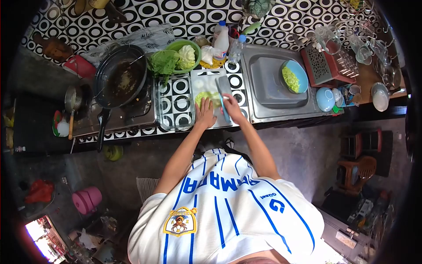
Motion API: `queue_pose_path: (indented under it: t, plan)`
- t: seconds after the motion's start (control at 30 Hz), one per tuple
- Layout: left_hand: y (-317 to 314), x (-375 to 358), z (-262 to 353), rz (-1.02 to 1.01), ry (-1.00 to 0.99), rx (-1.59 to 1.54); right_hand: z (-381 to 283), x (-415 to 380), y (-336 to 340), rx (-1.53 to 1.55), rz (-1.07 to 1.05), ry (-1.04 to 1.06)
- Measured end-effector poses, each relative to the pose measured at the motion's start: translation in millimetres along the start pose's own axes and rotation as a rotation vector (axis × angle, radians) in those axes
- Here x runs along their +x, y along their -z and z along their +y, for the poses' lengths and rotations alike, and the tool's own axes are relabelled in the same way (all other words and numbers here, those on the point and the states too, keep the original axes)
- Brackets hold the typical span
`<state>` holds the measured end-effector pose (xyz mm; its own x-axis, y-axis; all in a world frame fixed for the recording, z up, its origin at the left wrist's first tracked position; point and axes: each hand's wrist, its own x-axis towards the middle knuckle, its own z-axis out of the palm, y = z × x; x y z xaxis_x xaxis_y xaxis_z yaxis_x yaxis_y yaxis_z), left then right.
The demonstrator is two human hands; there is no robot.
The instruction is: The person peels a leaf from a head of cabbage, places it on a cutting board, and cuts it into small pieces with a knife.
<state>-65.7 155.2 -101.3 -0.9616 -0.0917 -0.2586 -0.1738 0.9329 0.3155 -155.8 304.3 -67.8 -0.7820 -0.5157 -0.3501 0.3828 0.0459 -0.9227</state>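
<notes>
A pale cutting board (205, 79) lies on the tiled counter, with light green cut cabbage (203, 95) on it. My left hand (205, 115) rests over the near side of the cabbage, fingers stretched and a little apart. Just to its right, my right hand (234, 109) is closed round a knife (220, 87) with a blue handle, its blade pointing away from me along the board's right side. Part of the cabbage is hidden under my left fingers. Left of the board sits a clear glass dish (164, 123).
A black wok (121, 83) stands on the stove at left. Behind the board are a green bowl (193, 68) with cabbage and leaves, and bottles (221, 42). A steel sink (259, 112) at right has an upturned basin (272, 83) and a blue bowl (302, 79) of shredded cabbage.
</notes>
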Motion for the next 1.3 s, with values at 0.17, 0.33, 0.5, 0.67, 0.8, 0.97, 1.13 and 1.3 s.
queue_pose_path:
  t: [0.17,0.33,0.5,0.67,0.8,0.97,1.13,1.3]
  plan:
    - [8.7,6.1,-8.8,-0.042,0.006,-0.173,53.6,-11.0,-18.9,-0.259,0.311,0.062]
    - [17.8,18.0,-15.9,0.0,0.014,-0.208,46.3,-19.7,-19.3,-0.635,0.182,0.317]
    - [18.5,19.8,-7.3,0.178,-0.004,-0.252,40.1,-27.7,-29.9,-0.747,0.184,0.518]
    - [2.5,22.2,-11.0,0.194,-0.012,-0.167,44.1,-24.0,-34.6,-0.741,0.14,0.441]
    - [1.9,18.7,-13.6,0.206,-0.034,-0.156,41.7,-25.4,-39.8,-0.779,0.136,0.4]
    - [6.6,18.3,-10.6,0.207,-0.036,-0.077,49.0,-24.8,-44.0,-0.78,0.138,0.378]
    - [0.9,19.1,-11.3,0.211,-0.045,0.018,41.8,-27.7,-52.6,-0.829,0.172,0.279]
    - [4.1,20.4,-13.0,0.164,-0.051,0.09,35.3,-28.6,-58.4,-0.836,0.175,0.282]
